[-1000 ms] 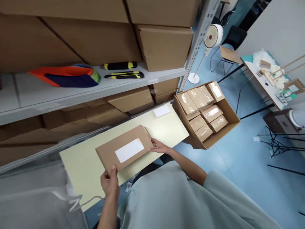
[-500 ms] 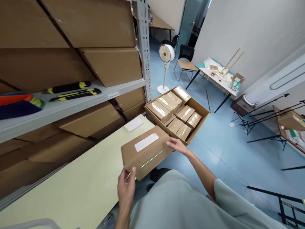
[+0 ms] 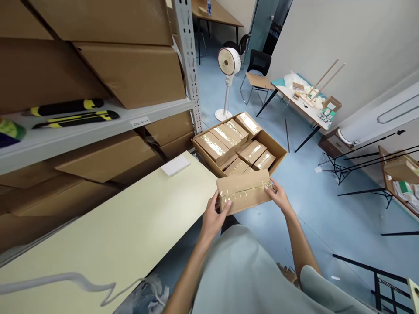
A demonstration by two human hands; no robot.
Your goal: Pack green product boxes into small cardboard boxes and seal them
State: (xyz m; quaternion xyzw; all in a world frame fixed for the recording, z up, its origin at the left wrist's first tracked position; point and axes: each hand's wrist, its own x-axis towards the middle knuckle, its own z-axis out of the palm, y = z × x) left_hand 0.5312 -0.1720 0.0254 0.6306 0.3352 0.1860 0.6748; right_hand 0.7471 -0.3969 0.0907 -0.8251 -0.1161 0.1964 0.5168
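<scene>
Between my two hands is a taped cardboard box, its clear-taped side facing me. My left hand grips its left end, thumb on the taped side. At the right end, my right hand is closed on the box, thumb in front. The box is off the table, in front of the near edge of a large open carton. Inside that carton sit several smaller taped boxes, and the held box hides part of them.
Left of me a pale yellow table carries a white pad and a grey cable. Behind it, a metal shelf holds cardboard boxes and utility knives. A white fan stands beyond the carton.
Both hands have carried the box rightward from over the table toward the open carton. The box has turned, so its white label no longer shows and its taped side faces me.
</scene>
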